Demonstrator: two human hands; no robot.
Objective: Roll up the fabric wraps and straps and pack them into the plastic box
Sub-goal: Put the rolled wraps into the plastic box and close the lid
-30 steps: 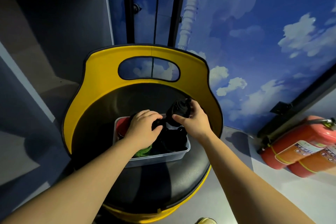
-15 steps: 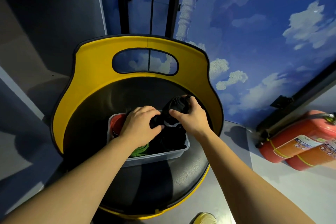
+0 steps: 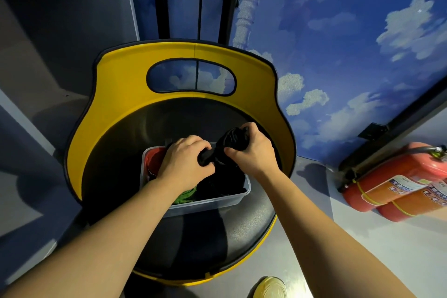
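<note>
Landmark: the plastic box (image 3: 244,192), which sits on the black seat of a yellow-backed chair (image 3: 121,104).

Change since one second ago: both hands sit marginally closer together above the box, and the black wrap (image 3: 232,141) is bunched into a tighter bundle. The box has not shifted on the seat; the apparent drift of the surroundings is camera movement only. Judgement: rolling of this wrap is well advanced, and it is not yet packed.

Left hand (image 3: 183,159): above the box's centre, fingers curled around the wrap's narrow lower end. Right hand (image 3: 251,150): above the box's far right corner, fingers and thumb clamped around the thick upper part of the roll. The wrap is held clear above the box contents, between the two hands.

Count:
- Boxes: one.
- Wraps in hand: one, black.
- Inside the box: one red item (image 3: 154,161) at the left end, one green item (image 3: 185,197) at the near left, and a dark fabric mass (image 3: 222,181) at the right whose number of pieces cannot be determined.
- Fire extinguishers (image 3: 396,184): two, on the floor well right of the box.
</note>
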